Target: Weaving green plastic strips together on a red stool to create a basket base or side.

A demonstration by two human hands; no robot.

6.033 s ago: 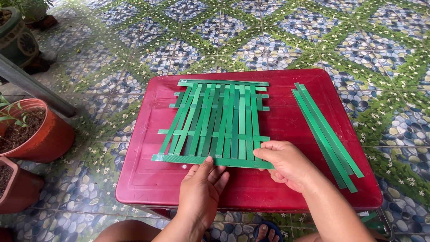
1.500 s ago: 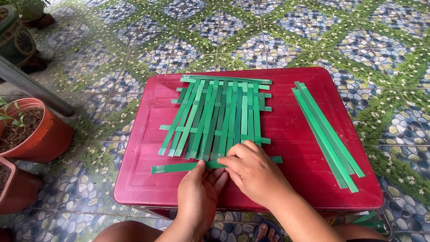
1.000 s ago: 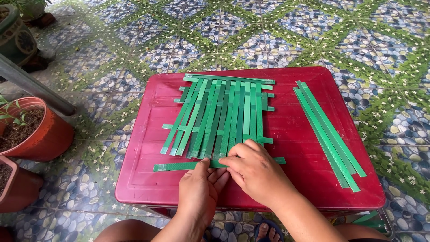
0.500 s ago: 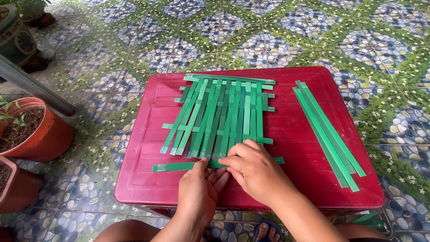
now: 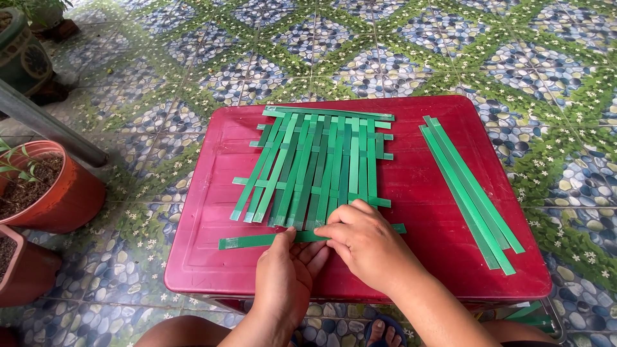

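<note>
A mat of woven green strips (image 5: pixel 318 164) lies on a red plastic table (image 5: pixel 424 193). Its long strips run away from me and a few cross strips pass through them. One loose green cross strip (image 5: pixel 247 241) lies along the mat's near edge. My left hand (image 5: pixel 289 273) presses its fingertips on that strip near its middle. My right hand (image 5: pixel 366 244) rests over the near ends of the long strips, fingers curled on the same strip. A bundle of spare green strips (image 5: pixel 469 189) lies slanted on the table's right side.
Two terracotta plant pots (image 5: pixel 45 193) stand on the left, beside a grey pipe (image 5: pixel 51 125). A dark pot (image 5: pixel 26 54) sits at the far left. The floor is blue and green patterned tile (image 5: pixel 360 45). My sandalled foot (image 5: pixel 385 331) shows under the table.
Six seconds ago the cross strip lay against the mat's near edge under both hands. Now it sits slightly lower and my right hand has shifted left onto the strips' ends. Little motion in the last second.
</note>
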